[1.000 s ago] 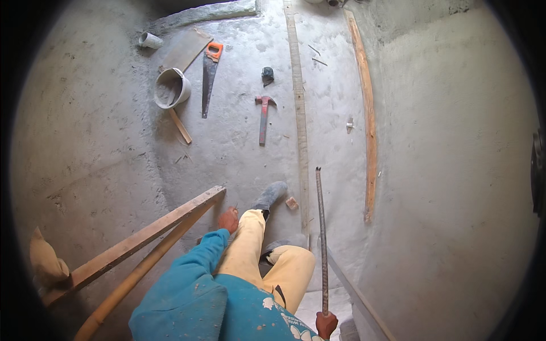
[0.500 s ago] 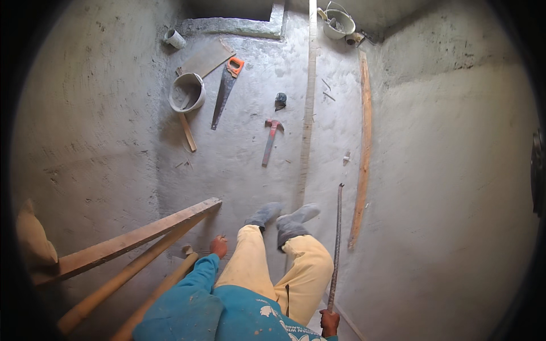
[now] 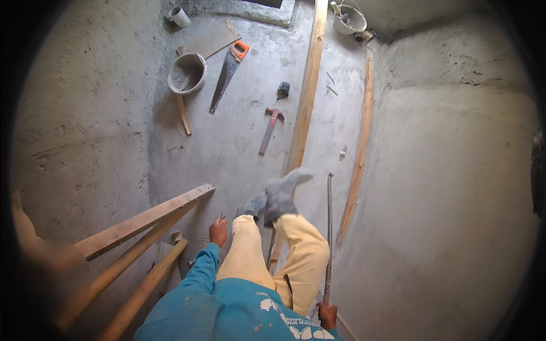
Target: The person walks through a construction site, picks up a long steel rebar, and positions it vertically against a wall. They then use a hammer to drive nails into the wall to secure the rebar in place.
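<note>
My right hand [image 3: 327, 314], low in the picture, is closed around the lower end of a long, dark crowbar [image 3: 329, 238] with a bent tip. The bar points away from me, beside my right leg. My left hand [image 3: 218, 232] hangs by my left knee with its fingers curled; a thin tip sticks out of them, too small to name. A long wooden plank [image 3: 309, 96] runs along the floor beneath my raised right boot [image 3: 281, 196]; whether the boot touches it I cannot tell. Ahead lies a red-headed claw hammer [image 3: 271, 131].
A handsaw [image 3: 228, 77] with an orange handle lies beside a bucket [image 3: 187, 74]. Another bucket [image 3: 350, 21] stands at the far right. A second plank [image 3: 358, 148] lies near the right wall. Timber beams [image 3: 145, 221] slant in from the left, near a blurred rounded shape [image 3: 54, 278].
The long plank has turned from its narrow edge to show a broad face. My right boot has lifted and swung left. Both hands keep their grips; a blurred shape has appeared at lower left.
</note>
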Tool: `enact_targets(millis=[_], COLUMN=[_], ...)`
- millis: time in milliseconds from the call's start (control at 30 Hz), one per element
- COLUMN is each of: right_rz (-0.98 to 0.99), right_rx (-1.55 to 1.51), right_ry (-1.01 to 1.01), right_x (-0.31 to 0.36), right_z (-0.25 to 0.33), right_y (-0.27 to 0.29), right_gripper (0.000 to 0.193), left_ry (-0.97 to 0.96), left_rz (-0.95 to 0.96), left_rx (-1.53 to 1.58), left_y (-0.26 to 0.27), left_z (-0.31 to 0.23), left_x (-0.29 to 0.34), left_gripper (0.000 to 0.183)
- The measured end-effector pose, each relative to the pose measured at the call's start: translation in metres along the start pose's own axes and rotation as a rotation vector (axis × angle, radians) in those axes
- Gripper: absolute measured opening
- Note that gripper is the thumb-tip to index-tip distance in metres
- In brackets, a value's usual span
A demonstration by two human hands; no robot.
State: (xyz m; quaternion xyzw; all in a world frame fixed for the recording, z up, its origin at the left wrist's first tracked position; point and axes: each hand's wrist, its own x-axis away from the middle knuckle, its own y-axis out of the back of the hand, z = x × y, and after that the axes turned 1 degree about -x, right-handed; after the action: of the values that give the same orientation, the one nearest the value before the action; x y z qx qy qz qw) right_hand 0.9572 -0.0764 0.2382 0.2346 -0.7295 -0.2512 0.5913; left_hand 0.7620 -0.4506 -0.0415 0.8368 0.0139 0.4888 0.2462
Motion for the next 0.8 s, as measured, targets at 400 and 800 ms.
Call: enact_targets(millis=[400, 800], right_rz=[-0.122, 0.085], right_rx=[0.434, 0.223], right_ry=[0.405, 0.329], right_x=[-0.007, 0.011], right_z=[0.133, 0.257], right_y=[0.015, 0.001], right_gripper=[0.043, 0.035], left_ry=[-0.286, -0.123], left_rz=[-0.047, -0.002], left_rx=[0.139, 0.189], left_y=[0.008, 0.022], left_z=[-0.117, -0.043], left_x=[-0.003, 0.024], left_gripper=[0.029, 0.026])
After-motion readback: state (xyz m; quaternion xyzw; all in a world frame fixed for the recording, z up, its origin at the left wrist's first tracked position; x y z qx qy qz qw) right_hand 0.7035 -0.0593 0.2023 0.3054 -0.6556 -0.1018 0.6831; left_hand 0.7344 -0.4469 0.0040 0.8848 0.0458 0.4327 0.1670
